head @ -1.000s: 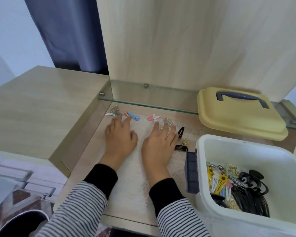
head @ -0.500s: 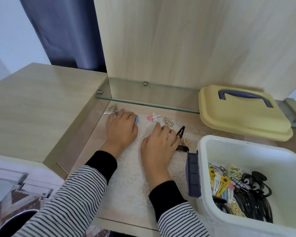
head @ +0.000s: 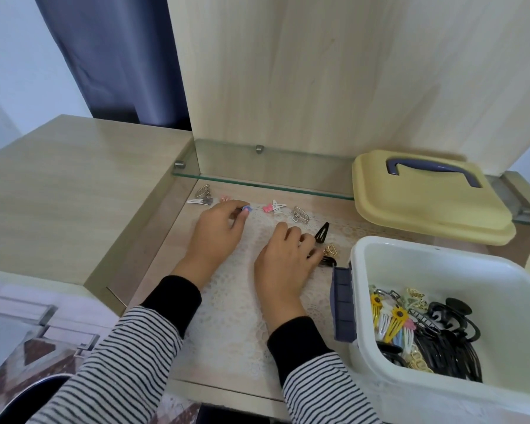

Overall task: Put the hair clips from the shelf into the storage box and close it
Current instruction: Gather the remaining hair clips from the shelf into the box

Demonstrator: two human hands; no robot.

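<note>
hair clips [head: 274, 207] lie loose on the lace mat [head: 233, 319], just beyond the fingertips of both hands. more clips already sit in the open storage box [head: 410, 249], to the right of the right hand.

change from one second ago: both hands were flat on the mat with straight fingers, and now both have curled.
- the left hand [head: 218, 231] pinches the blue clip [head: 246, 209] between thumb and forefinger at its far tip.
- the right hand [head: 283, 264] has its fingers bent down at the black clip [head: 327, 261], with the gold clip [head: 330, 249] just beyond. whether it has closed on either cannot be told.

meaning for the task: judged from this, sorting has given way to pick-up, and a carry rightward into the box should follow. several clips beyond the hands remain uncollected. the yellow lid [head: 426, 209] rests beyond the right hand, off the box, so closing is not yet due.
</note>
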